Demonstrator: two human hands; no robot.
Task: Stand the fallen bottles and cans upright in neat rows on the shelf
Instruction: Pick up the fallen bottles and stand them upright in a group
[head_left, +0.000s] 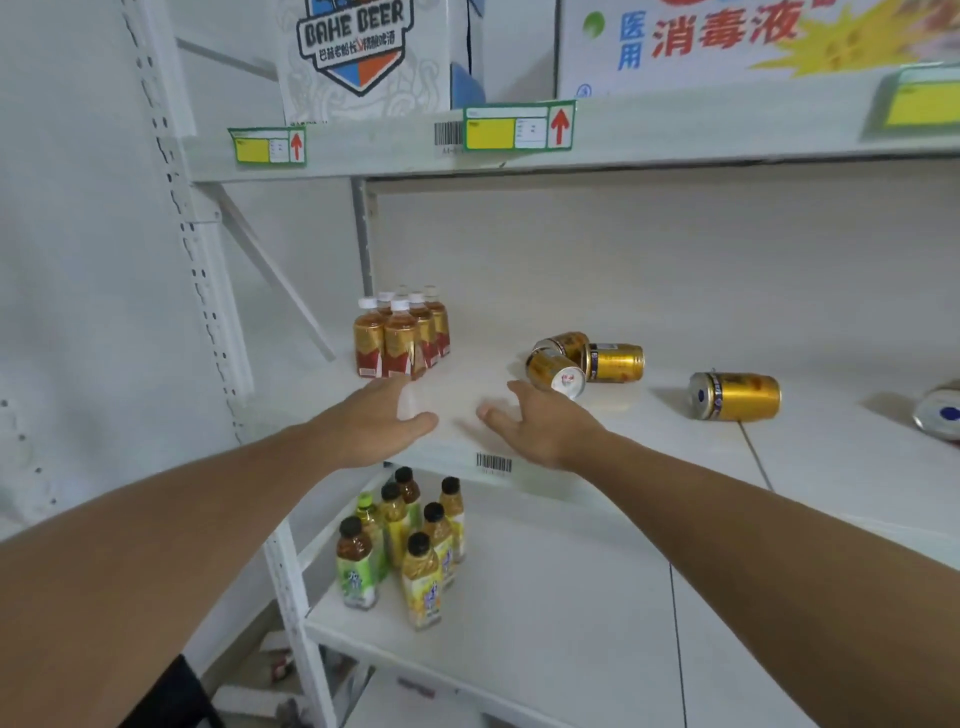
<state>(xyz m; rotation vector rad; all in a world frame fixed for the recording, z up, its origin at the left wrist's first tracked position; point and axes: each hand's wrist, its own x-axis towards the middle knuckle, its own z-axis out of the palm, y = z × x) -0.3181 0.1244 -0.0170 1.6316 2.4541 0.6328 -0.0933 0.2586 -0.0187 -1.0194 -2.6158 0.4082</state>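
Two bare forearms fill the foreground, reaching in over the front lip of the middle shelf (467, 364); the left hand (382, 423) and the right hand (540, 423) hover just above the board, palms turned toward each other, fingers spread and holding nothing; a bare strip of shelf lies between them.

Below the arms, on the lower shelf (545, 597), a cluster of green and yellow tea bottles (400, 545) with dark caps stands upright in a loose bunch.

Just beyond the right hand lie the fallen gold cans: a huddle of three cans (584, 361) on their sides, touching one another, the nearest showing its white base; further right, well apart, a single gold can (735, 396) lies with its silver end toward the huddle; at the frame's right edge a further can (943, 413) is only partly in view. They look like small metal drink cans, stiff and smooth, apt to roll when nudged; whether full or empty I cannot tell; I would take each round the middle of its wall and tip it onto its base.

Beyond the left hand, white-capped amber bottles (400, 332) with red and gold labels already stand in tight rows by the rear upright; above sit a beer carton (363, 52) and a disinfectant box (727, 41).
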